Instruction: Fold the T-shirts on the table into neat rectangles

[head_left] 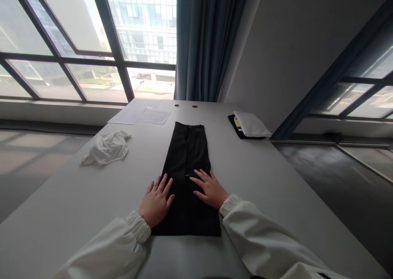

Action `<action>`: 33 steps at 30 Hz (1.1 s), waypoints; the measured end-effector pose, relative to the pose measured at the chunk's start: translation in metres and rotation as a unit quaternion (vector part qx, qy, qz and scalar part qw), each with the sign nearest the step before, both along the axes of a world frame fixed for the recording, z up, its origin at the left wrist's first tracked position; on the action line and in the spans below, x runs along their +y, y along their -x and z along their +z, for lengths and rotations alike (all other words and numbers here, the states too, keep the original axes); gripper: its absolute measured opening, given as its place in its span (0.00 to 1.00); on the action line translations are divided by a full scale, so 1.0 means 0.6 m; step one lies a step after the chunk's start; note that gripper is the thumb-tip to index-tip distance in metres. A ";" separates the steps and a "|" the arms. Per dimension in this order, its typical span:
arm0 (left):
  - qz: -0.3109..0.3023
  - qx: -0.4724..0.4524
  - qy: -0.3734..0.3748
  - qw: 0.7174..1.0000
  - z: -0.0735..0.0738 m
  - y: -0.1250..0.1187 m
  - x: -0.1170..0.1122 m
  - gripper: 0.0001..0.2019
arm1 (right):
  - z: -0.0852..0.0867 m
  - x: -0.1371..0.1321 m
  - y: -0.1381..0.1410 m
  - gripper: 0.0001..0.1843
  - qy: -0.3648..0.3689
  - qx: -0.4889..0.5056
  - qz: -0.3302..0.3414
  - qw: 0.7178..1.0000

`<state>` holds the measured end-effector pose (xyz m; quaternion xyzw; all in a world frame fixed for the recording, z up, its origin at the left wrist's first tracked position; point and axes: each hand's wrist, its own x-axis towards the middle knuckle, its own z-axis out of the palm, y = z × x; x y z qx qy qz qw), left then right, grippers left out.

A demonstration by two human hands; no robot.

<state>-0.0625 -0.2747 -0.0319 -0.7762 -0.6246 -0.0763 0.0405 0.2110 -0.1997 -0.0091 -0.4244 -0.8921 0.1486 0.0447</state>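
Observation:
A black folded garment [189, 148], which looks like trousers, lies lengthwise on the white table in front of me. Its narrower end points toward the window, and the wider end is near me. My left hand [156, 201] rests flat on its left edge with the fingers spread. On the right side of the cloth lies my right hand [210, 189], palm down, fingers apart and pointing left. A small pale mark shows on the fabric by its fingertips. Neither hand grips anything.
A crumpled white cloth [109, 147] lies at the left of the table [264, 181]. Paper sheets [153, 116] are behind it. At the back right is a stack of folded items, a white one [252, 124] over a black one. A blue curtain [208, 41] hangs beyond the far edge.

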 end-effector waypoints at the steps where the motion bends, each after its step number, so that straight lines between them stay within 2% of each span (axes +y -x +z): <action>1: 0.006 0.003 -0.010 1.000 -0.003 -0.002 -0.015 0.30 | 0.001 0.006 -0.004 0.34 0.005 0.005 0.021 1.000; 4: 0.010 0.006 -0.039 0.999 -0.009 -0.010 -0.061 0.30 | 0.004 0.014 -0.013 0.33 0.009 0.026 0.071 0.997; 7: 0.002 -0.010 -0.060 0.998 0.004 -0.013 -0.086 0.28 | 0.008 0.006 -0.015 0.27 -0.012 0.058 0.100 0.993; 9: 0.005 -0.021 -0.050 0.999 0.025 -0.009 -0.080 0.24 | 0.013 -0.003 -0.011 0.20 -0.038 0.075 0.105 0.991; 11: 0.017 -0.028 -0.019 0.999 0.052 -0.005 -0.051 0.20 | 0.019 -0.013 -0.003 0.15 -0.065 0.079 0.101 0.990; 14: 0.022 -0.026 0.006 0.999 0.089 -0.006 0.035 0.17 | 0.026 -0.024 0.011 0.13 -0.078 0.058 0.083 0.992; 17: 0.004 -0.014 0.026 1.000 0.111 -0.021 0.156 0.15 | 0.028 -0.035 0.025 0.12 -0.071 0.032 0.038 0.996; 21: 0.055 -0.013 0.055 0.997 0.121 -0.041 0.323 0.16 | 0.026 -0.047 0.040 0.10 -0.058 0.014 -0.015 0.998; 24: 0.093 -0.015 0.061 0.994 0.120 -0.045 0.420 0.18 | 0.026 -0.046 0.045 0.05 -0.043 0.023 -0.019 0.999; 28: 0.118 -0.023 0.066 0.991 0.106 -0.047 0.499 0.23 | 0.030 -0.037 0.042 0.09 -0.018 0.050 0.006 0.999; 31: 0.120 -0.027 0.075 0.990 0.092 -0.048 0.535 0.26 | 0.033 -0.032 0.037 0.12 0.003 0.070 0.034 0.997; 33: 0.118 -0.029 0.085 0.989 0.086 -0.046 0.552 0.24 | 0.035 -0.032 0.034 0.12 0.015 0.083 0.043 0.995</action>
